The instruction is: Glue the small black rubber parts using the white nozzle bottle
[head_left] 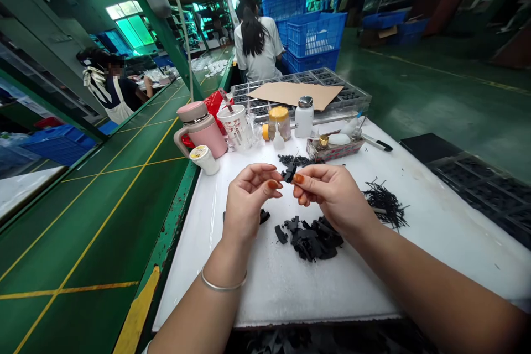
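A small black plastic part (289, 172) is pinched between the thumb and forefinger of my right hand (327, 191), above the white tabletop (257, 287). My left hand (251, 193) is just left of the part, fingers curled, with a gap between thumb and forefinger; I cannot tell whether its fingertips touch the part. Below my hands lies a heap of curved black plastic parts (313, 239). A few more black pieces (264, 216) are partly hidden behind my left hand. Beyond my hands is a pile of tiny black pieces (296, 161). Thin black rods (385, 204) lie right of my right wrist.
At the back stand a pink mug (203, 130), small tub (204, 160), plastic cup (235, 127), yellow-lidded jar (279, 121), white bottle (304, 118), small box (335, 147) and utility knife (377, 142). Cardboard (294, 93) covers parts trays. A green conveyor (103, 204) runs left. Two people sit farther off.
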Tool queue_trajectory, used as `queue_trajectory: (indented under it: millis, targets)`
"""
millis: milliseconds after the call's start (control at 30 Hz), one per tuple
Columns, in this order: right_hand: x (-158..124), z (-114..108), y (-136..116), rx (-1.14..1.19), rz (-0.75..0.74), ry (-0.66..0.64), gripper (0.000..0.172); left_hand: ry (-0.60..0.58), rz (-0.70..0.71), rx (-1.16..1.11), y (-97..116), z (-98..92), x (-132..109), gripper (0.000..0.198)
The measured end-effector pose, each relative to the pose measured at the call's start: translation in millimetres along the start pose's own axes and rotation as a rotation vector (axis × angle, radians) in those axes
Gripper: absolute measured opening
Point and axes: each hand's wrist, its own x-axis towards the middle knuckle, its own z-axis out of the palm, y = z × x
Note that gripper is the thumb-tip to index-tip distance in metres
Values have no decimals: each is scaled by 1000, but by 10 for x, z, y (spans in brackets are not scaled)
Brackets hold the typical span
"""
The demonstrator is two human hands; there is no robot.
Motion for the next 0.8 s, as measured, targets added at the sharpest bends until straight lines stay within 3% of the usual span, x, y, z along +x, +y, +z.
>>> queue_trajectory:
  millis: [300,800]
  targets:
    - [-27,84,80,153,140,-13,20,157,163,255,-21,73,-88,30]
    - [-39,97,145,99,106,-48,15,173,163,270,-24,41,-76,25]
